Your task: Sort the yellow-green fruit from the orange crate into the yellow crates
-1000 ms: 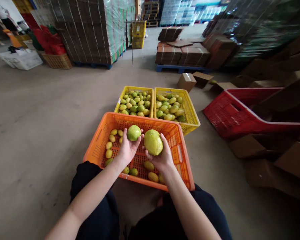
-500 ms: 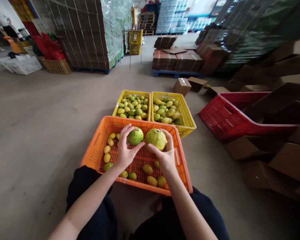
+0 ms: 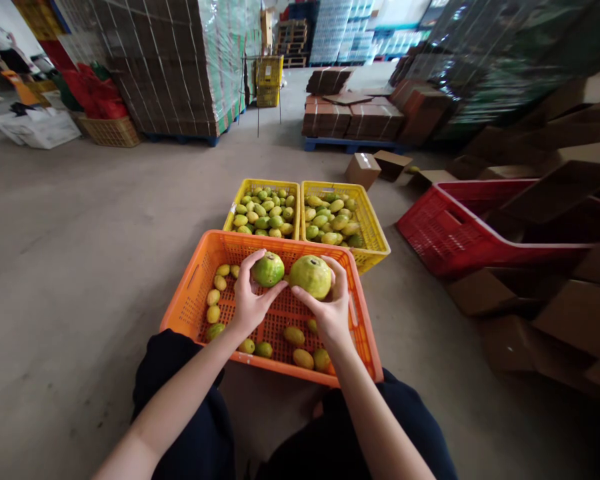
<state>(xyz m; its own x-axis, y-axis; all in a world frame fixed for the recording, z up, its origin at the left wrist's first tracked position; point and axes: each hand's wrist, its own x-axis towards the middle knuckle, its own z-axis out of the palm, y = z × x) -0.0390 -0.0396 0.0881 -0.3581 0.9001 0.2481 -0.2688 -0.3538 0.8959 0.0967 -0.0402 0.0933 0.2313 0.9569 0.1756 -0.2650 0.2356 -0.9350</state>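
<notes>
Two fruits are up for a look at once: your left hand [image 3: 247, 303] has its grip clamped on the smaller green fruit [image 3: 269, 269], fingers curled over its far side and thumb underneath, while your right hand [image 3: 330, 310] has its grip clamped on the larger yellow-green fruit [image 3: 311, 276], thumb on the near side and fingers wrapped behind. The two fruits sit side by side, almost touching, held above the far half of the orange crate [image 3: 190, 300].

Below and nearer to you than both grips, a scatter of small yellow fruits [image 3: 300, 347] lies on the crate floor; a few more sit off to the left of your left grip. Just beyond the grips, past the orange rim, stand two yellow crates [image 3: 375, 233], both well filled with green and yellow fruit. Off to the right of your right grip is a red crate [image 3: 445, 233] among loose cardboard boxes [image 3: 575, 313].

You appear to be at the inspecting stage, comparing size or ripeness with both fruits turned up to view. By my reckoning, the next move calls for a decision on each one, then a forward reach over the orange rim; keep each grip firm until the fruit is low over its pile, since a drop from height could bruise it.
</notes>
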